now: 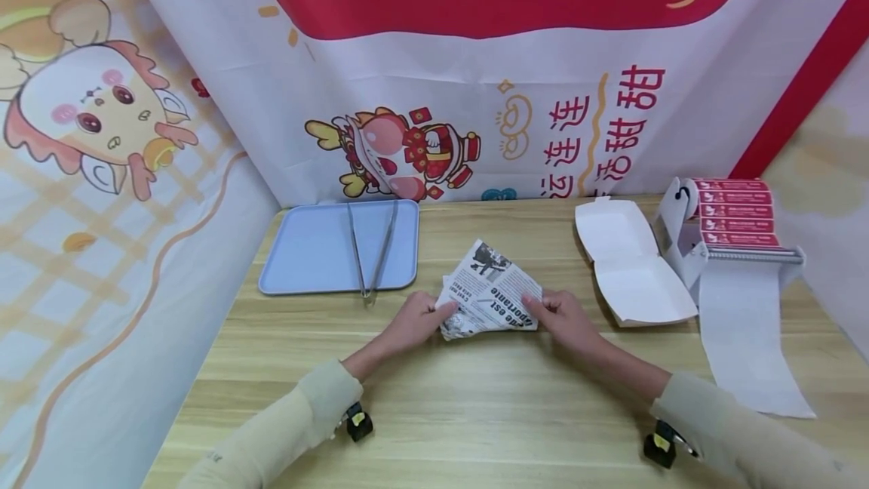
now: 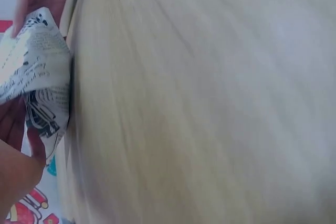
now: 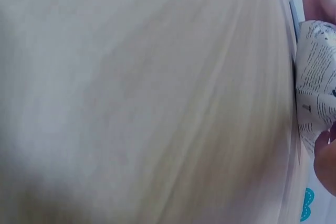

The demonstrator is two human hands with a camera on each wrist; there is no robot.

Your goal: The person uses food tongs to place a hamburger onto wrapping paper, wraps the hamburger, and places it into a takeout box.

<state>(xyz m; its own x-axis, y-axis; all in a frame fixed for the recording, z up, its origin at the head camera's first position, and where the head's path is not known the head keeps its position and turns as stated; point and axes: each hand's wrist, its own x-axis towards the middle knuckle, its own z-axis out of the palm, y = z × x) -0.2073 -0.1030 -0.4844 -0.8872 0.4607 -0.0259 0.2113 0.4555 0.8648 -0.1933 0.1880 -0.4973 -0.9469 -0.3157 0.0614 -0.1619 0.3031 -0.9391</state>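
A newsprint-patterned paper packet (image 1: pixel 490 293) is held between both hands above the middle of the table. The left hand (image 1: pixel 419 318) grips its left edge, thumb on top and fingers underneath. On the opposite edge, the right hand (image 1: pixel 565 320) pinches the paper with its thumb over the printed face. In the left wrist view the packet (image 2: pixel 39 72) looks folded and bulges a little; both hands touch it. The right wrist view shows part of the same paper (image 3: pixel 316 82) at the right border. What lies inside the packet is hidden.
A blue tray (image 1: pixel 312 251) stands at the back left with metal tongs (image 1: pixel 370 262) lying across it. To the right is an opened white box (image 1: pixel 641 289). Beside it stands a label dispenser (image 1: pixel 736 229) with a white strip (image 1: pixel 747 345) trailing over the wooden table (image 1: pixel 475 413).
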